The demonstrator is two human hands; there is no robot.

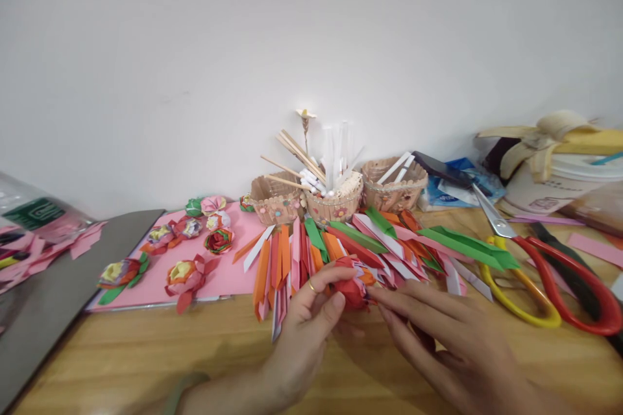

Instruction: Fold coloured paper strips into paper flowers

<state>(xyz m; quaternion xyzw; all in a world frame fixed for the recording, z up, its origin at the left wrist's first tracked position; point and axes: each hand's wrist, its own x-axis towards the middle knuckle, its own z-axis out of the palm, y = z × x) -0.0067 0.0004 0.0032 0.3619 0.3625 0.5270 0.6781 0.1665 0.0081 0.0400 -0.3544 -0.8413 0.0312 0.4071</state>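
Observation:
A red folded-paper flower [351, 288] with orange and lilac inner petals is held just above the wooden table. Curled around its left side, the fingers and thumb of my left hand [304, 337] grip it; a gold ring is on one finger. From the right, my right hand [445, 340] pinches the flower's edge with its fingertips, the fingers close together. Its thumb tip is partly hidden. Directly behind both hands lies a fanned pile of folded paper strips [280, 259] in orange, red, pink, white and green.
Several finished paper flowers [187, 275] lie on a pink sheet [238, 259] at left. Small woven baskets [277, 204] with sticks and cotton swabs stand against the wall. Scissors [528, 253] with red and yellow handles lie at right, near a banana peel [545, 139] on a white tub.

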